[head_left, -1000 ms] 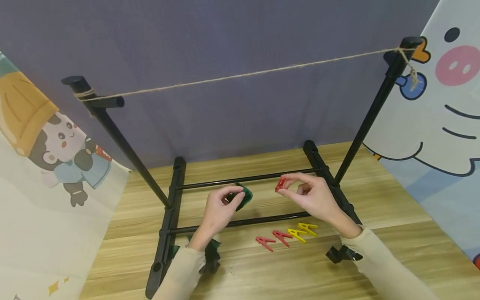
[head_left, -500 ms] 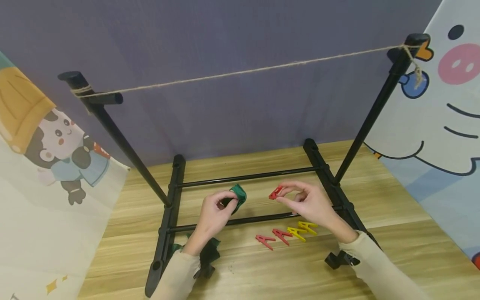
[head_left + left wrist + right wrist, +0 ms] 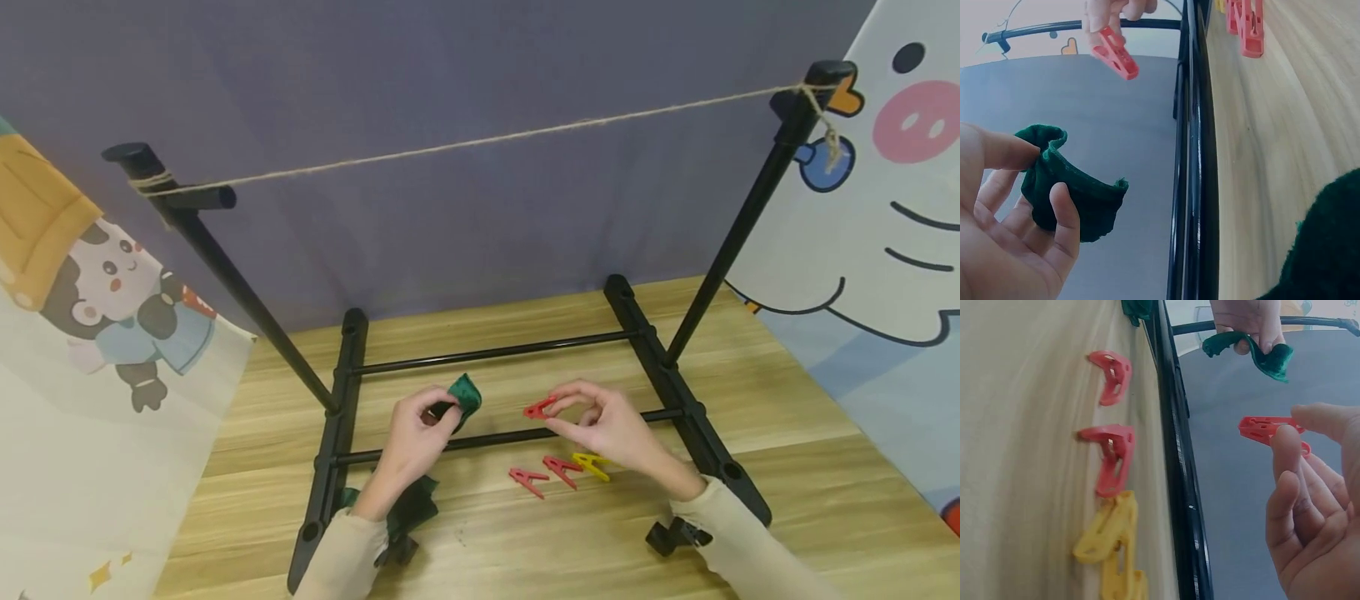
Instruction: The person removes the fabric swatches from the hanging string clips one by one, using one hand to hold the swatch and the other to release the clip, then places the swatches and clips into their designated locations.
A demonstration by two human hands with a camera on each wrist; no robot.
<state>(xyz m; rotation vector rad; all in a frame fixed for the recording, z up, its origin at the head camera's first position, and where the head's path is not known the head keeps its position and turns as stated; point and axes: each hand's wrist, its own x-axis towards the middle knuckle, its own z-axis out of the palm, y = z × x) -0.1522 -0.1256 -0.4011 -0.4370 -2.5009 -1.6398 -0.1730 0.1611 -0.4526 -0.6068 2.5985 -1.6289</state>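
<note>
My left hand [image 3: 416, 429] pinches a small piece of dark green cloth [image 3: 1082, 187] between thumb and fingers, above the rack's near crossbar. Facing it, my right hand [image 3: 603, 421] grips a red clothespin [image 3: 1266, 429] by its handle ends, its nose pointing toward the cloth. A short gap separates clothespin and cloth. On the table below lie two more red clothespins [image 3: 529, 481] and a yellow clothespin [image 3: 591, 467] in a row; another yellow one [image 3: 1119, 575] shows in the right wrist view. More green cloth [image 3: 412, 507] lies by my left wrist, partly hidden by the forearm.
A black rack [image 3: 345, 392] stands on the wooden table [image 3: 510, 550], with two uprights and low crossbars. Twine [image 3: 465, 143] stretches between the upright tops, well above both hands. A grey panel [image 3: 465, 242] rises behind; printed cartoon panels flank it.
Both hands have moved left and slightly lower. The clothespin has turned from nearly upright to lying flatter, its nose toward the cloth. Both hands keep their hold.
</note>
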